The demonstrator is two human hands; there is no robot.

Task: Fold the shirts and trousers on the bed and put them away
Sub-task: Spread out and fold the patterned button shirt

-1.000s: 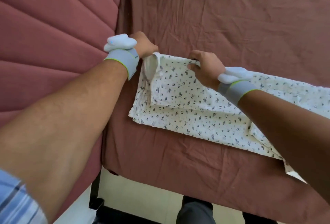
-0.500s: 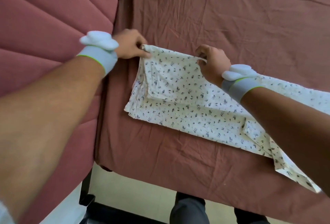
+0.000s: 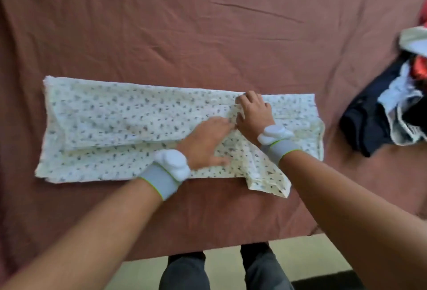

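1. The shirt (image 3: 129, 116) is thin matt cloth, cream with a small dark print, lightly creased.
2. The bed (image 3: 208, 24) sheet is matt reddish-brown cloth, wrinkled.
3. The pile of clothes (image 3: 381, 114) is mixed soft cloth, dark and white.

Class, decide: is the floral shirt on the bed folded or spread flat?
Partly folded: floral shirt lies as a long strip, layered edges showing.

A single wide-angle camera worn on the head looks steeply down and forward from close above the bed (image 3: 208, 24). Both forearms reach in from the lower edge toward mid-frame. The person's legs (image 3: 184, 271) and a strip of floor (image 3: 323, 252) show at the bottom.
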